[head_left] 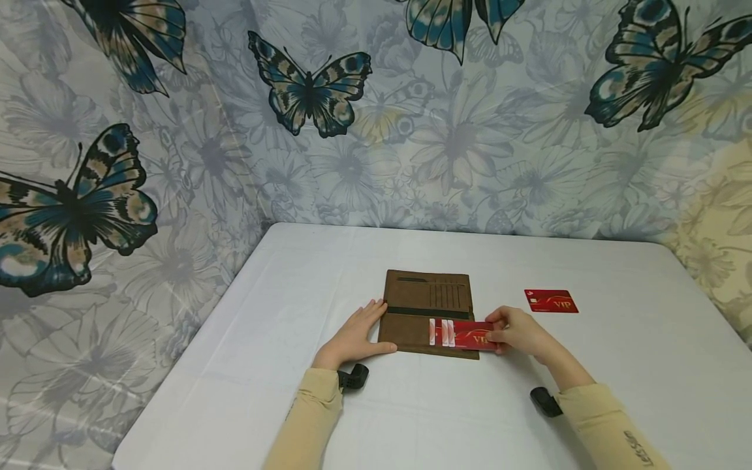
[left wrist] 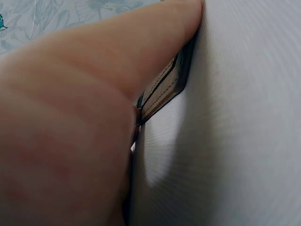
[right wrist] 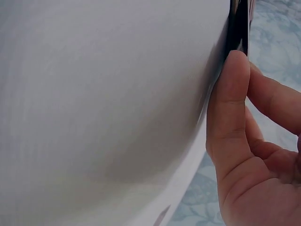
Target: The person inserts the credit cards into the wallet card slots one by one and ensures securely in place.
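Note:
A brown wallet (head_left: 411, 333) lies opened flat on the white table, its upper half showing card slots. My left hand (head_left: 355, 336) rests at the wallet's left edge, fingers extended, thumb along the bottom left corner; the left wrist view shows the wallet's stitched edge (left wrist: 162, 89) beyond the thumb. Over the lower right half lies a red VIP card (head_left: 467, 334), with white and red strips at its left end. My right hand (head_left: 519, 331) pinches this card's right end. In the right wrist view, thumb and finger meet at the dark edge, and the card's face is hidden.
Another red VIP card (head_left: 551, 301) lies on the white tablecloth (head_left: 247, 365) to the right of the wallet. A butterfly-patterned wall covering (head_left: 458, 143) rises behind the table and on its left. Black wrist cameras (head_left: 546, 401) are worn on both wrists.

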`<action>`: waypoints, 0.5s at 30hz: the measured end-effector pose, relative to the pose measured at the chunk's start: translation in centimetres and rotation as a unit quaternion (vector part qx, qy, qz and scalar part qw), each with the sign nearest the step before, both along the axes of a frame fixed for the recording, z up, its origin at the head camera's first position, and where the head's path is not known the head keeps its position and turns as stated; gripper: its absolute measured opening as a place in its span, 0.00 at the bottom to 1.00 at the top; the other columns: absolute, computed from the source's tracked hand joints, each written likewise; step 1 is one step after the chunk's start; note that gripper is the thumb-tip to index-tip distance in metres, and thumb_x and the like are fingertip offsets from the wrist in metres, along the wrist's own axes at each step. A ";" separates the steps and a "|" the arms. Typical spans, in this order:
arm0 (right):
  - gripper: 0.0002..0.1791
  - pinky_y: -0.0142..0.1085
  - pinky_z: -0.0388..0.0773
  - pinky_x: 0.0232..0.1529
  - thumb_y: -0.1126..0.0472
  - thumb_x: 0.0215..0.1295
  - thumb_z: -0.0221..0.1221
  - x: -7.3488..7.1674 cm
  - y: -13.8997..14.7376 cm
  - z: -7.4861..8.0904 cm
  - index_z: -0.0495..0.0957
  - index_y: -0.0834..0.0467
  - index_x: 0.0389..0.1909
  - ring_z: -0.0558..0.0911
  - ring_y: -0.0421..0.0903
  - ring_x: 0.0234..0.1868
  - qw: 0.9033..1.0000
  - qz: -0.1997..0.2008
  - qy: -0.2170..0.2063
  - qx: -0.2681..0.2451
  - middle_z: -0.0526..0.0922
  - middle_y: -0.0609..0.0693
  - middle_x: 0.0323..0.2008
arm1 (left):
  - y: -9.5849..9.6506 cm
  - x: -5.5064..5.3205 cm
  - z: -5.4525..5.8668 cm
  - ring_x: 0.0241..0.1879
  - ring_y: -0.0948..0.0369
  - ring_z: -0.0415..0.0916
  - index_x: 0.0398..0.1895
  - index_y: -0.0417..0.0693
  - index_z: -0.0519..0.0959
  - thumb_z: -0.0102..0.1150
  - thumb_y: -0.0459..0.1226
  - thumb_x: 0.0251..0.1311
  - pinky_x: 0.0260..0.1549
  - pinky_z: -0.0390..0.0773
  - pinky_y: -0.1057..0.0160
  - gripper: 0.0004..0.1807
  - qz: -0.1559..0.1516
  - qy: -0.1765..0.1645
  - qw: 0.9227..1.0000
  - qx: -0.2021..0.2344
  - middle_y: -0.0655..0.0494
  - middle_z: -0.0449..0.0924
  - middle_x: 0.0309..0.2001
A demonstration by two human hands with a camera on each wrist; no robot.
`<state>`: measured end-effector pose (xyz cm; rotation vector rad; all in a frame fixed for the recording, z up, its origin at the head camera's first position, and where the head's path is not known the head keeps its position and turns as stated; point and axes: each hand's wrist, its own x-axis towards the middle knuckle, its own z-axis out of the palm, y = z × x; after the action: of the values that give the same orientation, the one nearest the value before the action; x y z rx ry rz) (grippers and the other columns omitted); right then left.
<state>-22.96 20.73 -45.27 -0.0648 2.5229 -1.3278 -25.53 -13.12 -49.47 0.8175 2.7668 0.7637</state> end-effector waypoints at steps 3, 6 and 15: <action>0.18 0.36 0.80 0.25 0.70 0.57 0.61 0.0 -0.3 0.1 0.68 0.73 0.46 0.76 0.44 0.21 1.000 0.003 0.001 0.002 0.69 0.55 0.28 | 0.0 0.0 0.0 0.70 0.61 0.36 0.72 0.46 0.50 0.58 0.61 0.52 0.67 0.37 0.61 0.51 0.000 0.000 1.000 0.002 0.54 0.43 0.72; 0.19 0.37 0.80 0.25 0.69 0.57 0.62 0.1 -0.7 0.3 0.69 0.74 0.46 0.76 0.45 0.21 1.000 0.007 0.003 0.007 0.70 0.55 0.28 | 0.0 0.2 0.2 0.70 0.60 0.37 0.72 0.45 0.50 0.58 0.60 0.53 0.67 0.38 0.60 0.50 -0.002 -0.001 1.000 0.006 0.53 0.44 0.72; 0.19 0.37 0.79 0.25 0.69 0.57 0.62 -0.1 -1.6 0.5 0.69 0.74 0.46 0.76 0.44 0.22 1.000 0.016 0.015 0.016 0.70 0.54 0.27 | 0.0 0.2 0.4 0.70 0.58 0.38 0.72 0.44 0.51 0.58 0.60 0.53 0.67 0.39 0.58 0.50 -0.005 0.001 1.000 0.007 0.51 0.45 0.72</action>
<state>-23.06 19.09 -44.74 -0.1196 2.5558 -1.2838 -25.36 -13.12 -49.06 0.8335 2.7607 0.7833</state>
